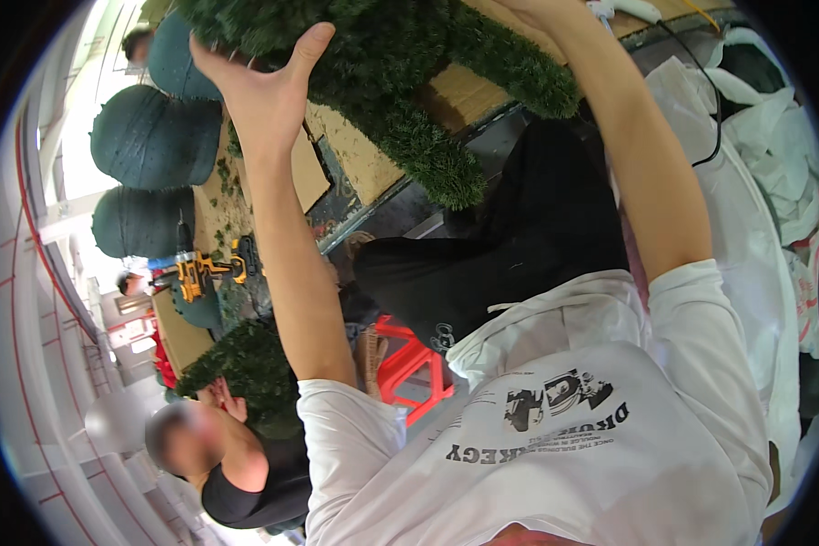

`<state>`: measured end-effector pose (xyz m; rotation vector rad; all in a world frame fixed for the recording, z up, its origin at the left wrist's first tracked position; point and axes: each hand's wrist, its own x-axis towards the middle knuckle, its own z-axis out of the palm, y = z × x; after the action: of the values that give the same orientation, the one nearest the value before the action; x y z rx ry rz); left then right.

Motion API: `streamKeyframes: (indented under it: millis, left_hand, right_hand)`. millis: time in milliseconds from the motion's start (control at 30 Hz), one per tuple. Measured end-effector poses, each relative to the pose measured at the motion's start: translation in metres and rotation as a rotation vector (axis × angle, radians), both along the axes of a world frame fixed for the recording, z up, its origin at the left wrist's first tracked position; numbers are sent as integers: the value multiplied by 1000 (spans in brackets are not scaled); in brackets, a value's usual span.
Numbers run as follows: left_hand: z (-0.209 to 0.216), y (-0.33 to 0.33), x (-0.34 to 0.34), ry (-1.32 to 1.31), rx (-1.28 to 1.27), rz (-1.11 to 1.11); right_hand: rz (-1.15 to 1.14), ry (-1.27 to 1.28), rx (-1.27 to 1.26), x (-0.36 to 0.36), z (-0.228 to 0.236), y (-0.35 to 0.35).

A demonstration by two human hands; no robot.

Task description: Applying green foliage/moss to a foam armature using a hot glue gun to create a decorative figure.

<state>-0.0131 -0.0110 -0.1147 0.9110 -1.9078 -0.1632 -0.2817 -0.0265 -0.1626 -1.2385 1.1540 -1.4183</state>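
Observation:
A bushy piece of artificial greenery (364, 64), dark green with needle-like tufts, lies over the cardboard (359, 150) on the worktable at the top. Two thick strands of it stretch toward me, over the table's edge. My left hand (266, 96) is at the greenery's left side, thumb stretched wide and index finger extended; some fingertips are lost among the tufts. Its palm shows nothing gripped. My right hand (526, 7) is at the top edge, beyond the right strand. Most of it is cut off, so its fingers are hidden.
Several dark green rounded shells (155, 136) line the table's left side, near a yellow-and-black power drill (211, 266). At lower left a co-worker (255, 478) handles more greenery (250, 364). A red stool (409, 369) stands below. White bags (764, 173) and a black cable (717, 118) are right.

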Motion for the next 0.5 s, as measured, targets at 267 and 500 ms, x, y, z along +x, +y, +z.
streamKeyframes:
  millis: [267,500]
  left_hand:
    - [20,8,-5,-320,-348,115]
    - [19,2,11,-380,-435,50]
  right_hand:
    - [-835,663,63,-104,-77,41]
    - [-601,785,279,-98,-79,36]
